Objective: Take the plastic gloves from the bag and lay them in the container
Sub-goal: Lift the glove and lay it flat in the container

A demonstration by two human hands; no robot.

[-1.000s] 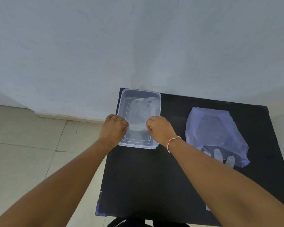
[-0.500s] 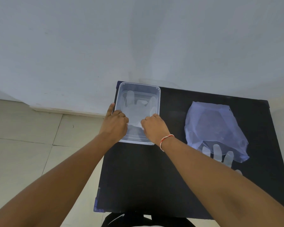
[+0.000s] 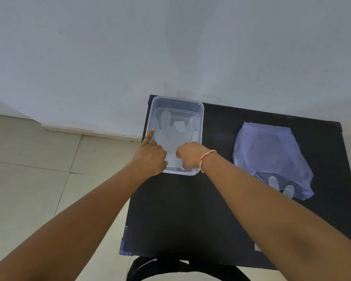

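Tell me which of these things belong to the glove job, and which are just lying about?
Job:
clear rectangular plastic container
thin clear plastic glove inside it
bluish translucent plastic bag
gloves poking from it
left hand
right hand

Lying about:
black table
red-and-white wrist thread

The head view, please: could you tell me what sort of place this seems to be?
Probably a plain indoor room, perhaps at home, though that is uncertain. A small black table stands against a bare pale wall, the floor is light tile, and only a clear container and a plastic bag lie on it.
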